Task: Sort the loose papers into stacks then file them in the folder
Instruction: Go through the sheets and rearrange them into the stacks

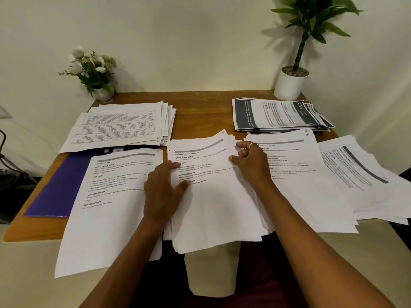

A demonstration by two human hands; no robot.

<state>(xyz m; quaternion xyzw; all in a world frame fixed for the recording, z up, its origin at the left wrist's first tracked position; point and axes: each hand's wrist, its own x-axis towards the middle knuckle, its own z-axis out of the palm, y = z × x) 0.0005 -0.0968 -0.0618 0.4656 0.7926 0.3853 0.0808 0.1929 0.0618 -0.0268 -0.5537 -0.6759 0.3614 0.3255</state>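
A loose pile of printed sheets (213,196) lies in the middle of the wooden table and hangs over the front edge. My left hand (163,192) grips its left edge, thumb on top. My right hand (251,165) pinches the pile's right edge near the top, a ring on one finger. A single printed sheet (111,196) lies to the left, partly over a purple folder (55,187). More sheets (298,178) lie to the right, then another fanned stack (364,176).
At the back left sits a stack of table-printed papers (120,125), at the back right a stack with dark headers (278,114). A white flower pot (97,74) and a potted plant (291,83) stand against the wall. The table's front edge (33,234) is close.
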